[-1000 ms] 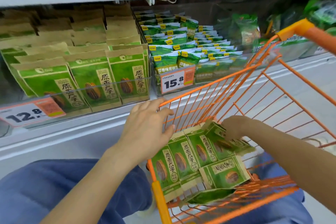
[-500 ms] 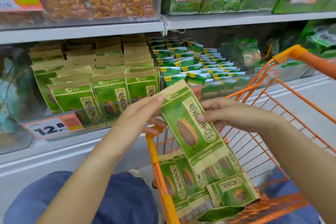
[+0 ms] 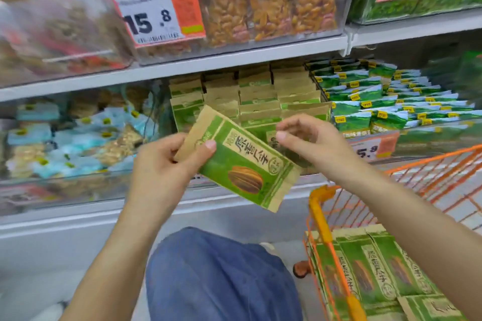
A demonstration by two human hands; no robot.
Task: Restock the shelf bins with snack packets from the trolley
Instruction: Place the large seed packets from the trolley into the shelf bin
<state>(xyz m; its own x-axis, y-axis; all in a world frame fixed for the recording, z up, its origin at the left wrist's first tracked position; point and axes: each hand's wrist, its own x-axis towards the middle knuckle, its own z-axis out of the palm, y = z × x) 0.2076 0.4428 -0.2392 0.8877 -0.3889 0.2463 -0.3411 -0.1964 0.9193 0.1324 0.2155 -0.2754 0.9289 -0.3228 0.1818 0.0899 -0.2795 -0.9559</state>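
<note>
snack packet point(image 3: 242, 161) pinched in left hand point(image 3: 167, 164); right hand point(image 3: 310, 143) loose beside it, before stocked shelf bins point(image 3: 250, 101), orange trolley point(image 3: 323, 232).

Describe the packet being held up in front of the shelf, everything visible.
The held packet is a flat green pouch with kraft-brown ends, dark characters on a pale label and a striped seed picture. It is tilted, top end up-left, in front of the bin of matching packets. The left hand pinches its upper end; the right hand hovers beside it.
</note>
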